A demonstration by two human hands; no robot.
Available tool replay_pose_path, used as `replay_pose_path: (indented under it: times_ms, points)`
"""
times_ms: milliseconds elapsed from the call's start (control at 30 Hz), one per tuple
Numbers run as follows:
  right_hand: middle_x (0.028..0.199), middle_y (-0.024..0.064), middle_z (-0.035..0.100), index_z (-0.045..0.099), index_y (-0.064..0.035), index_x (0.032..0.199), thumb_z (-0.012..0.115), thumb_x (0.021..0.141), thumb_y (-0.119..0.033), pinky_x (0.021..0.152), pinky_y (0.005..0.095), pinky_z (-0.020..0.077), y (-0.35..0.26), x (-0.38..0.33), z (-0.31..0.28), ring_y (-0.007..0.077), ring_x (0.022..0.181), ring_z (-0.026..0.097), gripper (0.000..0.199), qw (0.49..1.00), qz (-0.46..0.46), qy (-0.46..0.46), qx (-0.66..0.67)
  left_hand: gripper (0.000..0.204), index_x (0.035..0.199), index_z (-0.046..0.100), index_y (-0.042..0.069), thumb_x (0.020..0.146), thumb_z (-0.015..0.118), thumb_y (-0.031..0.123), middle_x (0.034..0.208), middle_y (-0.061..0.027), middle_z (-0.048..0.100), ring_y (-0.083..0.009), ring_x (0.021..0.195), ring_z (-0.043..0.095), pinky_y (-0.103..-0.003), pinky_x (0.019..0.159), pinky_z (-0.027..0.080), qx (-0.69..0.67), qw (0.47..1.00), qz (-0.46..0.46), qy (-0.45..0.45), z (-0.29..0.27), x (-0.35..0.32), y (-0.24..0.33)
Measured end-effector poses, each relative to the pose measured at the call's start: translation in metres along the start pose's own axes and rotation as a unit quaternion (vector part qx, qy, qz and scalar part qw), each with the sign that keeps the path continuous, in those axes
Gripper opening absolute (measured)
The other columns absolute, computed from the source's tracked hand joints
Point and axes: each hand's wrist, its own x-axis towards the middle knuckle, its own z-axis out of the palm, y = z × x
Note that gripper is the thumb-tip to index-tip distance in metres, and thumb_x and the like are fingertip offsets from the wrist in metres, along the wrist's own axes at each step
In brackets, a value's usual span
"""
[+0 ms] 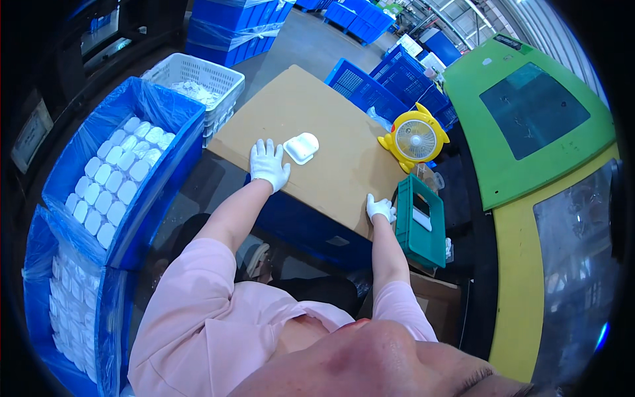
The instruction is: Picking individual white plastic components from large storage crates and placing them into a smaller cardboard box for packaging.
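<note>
A white moulded plastic piece (303, 147) with a rounded tab lies on the brown cardboard table cover (331, 119). My left hand (268, 165), in a white glove, rests flat on the cardboard just left of that piece, fingers stretched out and nothing in them. At the cardboard's right front edge is my right hand (380, 208), gloved too. Its thumb stands apart from the fingers, and I see no object in it. The fingers are partly foreshortened. Beside that hand sits a green plastic crate (413, 248) with a white item (422, 220) inside.
Blue lined bins (173, 106) on the left hold rows of white pieces (109, 178). Behind them stands a white basket (228, 83). A yellow fan (415, 140) is at the table's right corner. A green and yellow machine (503, 172) rises on the right; blue crates (357, 86) stand beyond.
</note>
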Motion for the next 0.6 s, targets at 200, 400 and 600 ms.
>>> replay_pose_path:
  times_ms: [200, 400, 600]
  points:
    - [0.132, 0.0139, 0.048, 0.049, -0.0015, 0.128, 0.036, 0.085, -0.063, 0.1, 0.0454, 0.035, -0.002, -0.005, 0.012, 0.0307, 0.123, 0.044, 0.076, 0.999, 0.027, 0.017, -0.03, 0.061, 0.139, 0.038, 0.012, 0.088, 0.043, 0.046, 0.144, -0.0151, 0.033, -0.0356, 0.134, 0.025, -0.044, 0.11, 0.016, 0.003, 1.0, -0.003, 0.007, 0.002, -0.002, -0.002]
    - [0.119, 0.0142, 0.056, 0.055, -0.0081, 0.12, 0.053, 0.081, -0.055, 0.091, 0.0463, 0.0416, 0.011, -0.026, -0.019, 0.0313, 0.119, 0.046, 0.062, 0.994, 0.02, 0.083, 0.064, 0.061, 0.14, 0.036, 0.013, 0.088, 0.042, 0.045, 0.145, -0.0149, 0.032, -0.0362, 0.135, 0.025, -0.045, 0.111, 0.015, 0.005, 1.0, -0.007, 0.0, 0.004, -0.003, -0.002]
    - [0.132, 0.0134, 0.043, 0.042, -0.0108, 0.131, 0.053, 0.075, -0.066, 0.092, 0.0514, 0.0383, 0.031, -0.049, -0.005, 0.0309, 0.122, 0.043, 0.079, 0.988, 0.132, 0.024, 0.072, 0.061, 0.139, 0.038, 0.013, 0.088, 0.043, 0.045, 0.144, -0.0154, 0.033, -0.0361, 0.134, 0.025, -0.045, 0.11, 0.016, -0.002, 1.0, -0.003, 0.012, 0.005, -0.001, -0.001]
